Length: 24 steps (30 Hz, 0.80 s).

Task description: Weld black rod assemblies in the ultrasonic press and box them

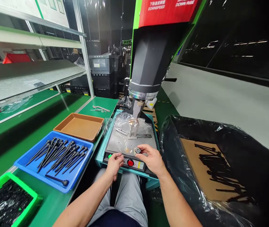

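Between the thumb and fingers of my right hand (151, 157) is a small round black part (137, 150), above the front edge of the machine's metal base (117, 142). My left hand (115, 164) is just left of the red button (130, 162), its fingers pinched together; what they hold, if anything, is too small to make out. A metal fixture (133, 130) partly wrapped in clear plastic stands on the base, under the machine head (146, 63). The blue tray (51, 186) at the left holds several black rods with round heads (56, 154).
A green bin (36, 201) of small black parts stands at the lower left. Behind the blue tray is a brown tray (80, 126); metal tools (100, 109) lie beyond. On the right, a box lined with black plastic (184, 167) holds black rods on cardboard (193, 164).
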Available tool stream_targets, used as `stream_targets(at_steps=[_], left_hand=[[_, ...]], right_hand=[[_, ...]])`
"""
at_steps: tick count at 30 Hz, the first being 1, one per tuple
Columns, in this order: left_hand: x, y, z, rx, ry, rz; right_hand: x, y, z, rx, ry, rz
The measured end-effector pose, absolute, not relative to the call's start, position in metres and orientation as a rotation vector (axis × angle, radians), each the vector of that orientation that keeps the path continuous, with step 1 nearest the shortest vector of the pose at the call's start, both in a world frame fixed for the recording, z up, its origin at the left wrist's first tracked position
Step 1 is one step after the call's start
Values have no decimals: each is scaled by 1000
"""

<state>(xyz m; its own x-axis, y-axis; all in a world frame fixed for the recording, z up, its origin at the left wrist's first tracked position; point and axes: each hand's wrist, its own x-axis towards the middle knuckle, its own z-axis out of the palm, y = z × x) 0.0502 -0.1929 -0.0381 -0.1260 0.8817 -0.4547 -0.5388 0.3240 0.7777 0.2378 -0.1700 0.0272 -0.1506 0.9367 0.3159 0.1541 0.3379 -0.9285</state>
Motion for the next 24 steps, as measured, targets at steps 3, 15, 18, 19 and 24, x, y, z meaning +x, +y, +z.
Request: stream_targets(at_steps=[3, 15, 18, 19, 24], left_hand=[[49, -209, -14, 785, 1021, 1352], [5, -221, 3, 868, 957, 1045], [-14, -212, 0, 910, 1027, 1054], [-23, -206, 1, 930, 1088, 1065], [-89, -158, 20, 1206, 1866, 951]], right_hand=[[218, -172, 32, -882, -1368, 1196], [162, -145, 26, -802, -848, 1601], [156, -144, 19, -842, -936, 1658], [156, -145, 17, -874, -963, 1673], [171, -154, 7, -988, -1060, 1746]])
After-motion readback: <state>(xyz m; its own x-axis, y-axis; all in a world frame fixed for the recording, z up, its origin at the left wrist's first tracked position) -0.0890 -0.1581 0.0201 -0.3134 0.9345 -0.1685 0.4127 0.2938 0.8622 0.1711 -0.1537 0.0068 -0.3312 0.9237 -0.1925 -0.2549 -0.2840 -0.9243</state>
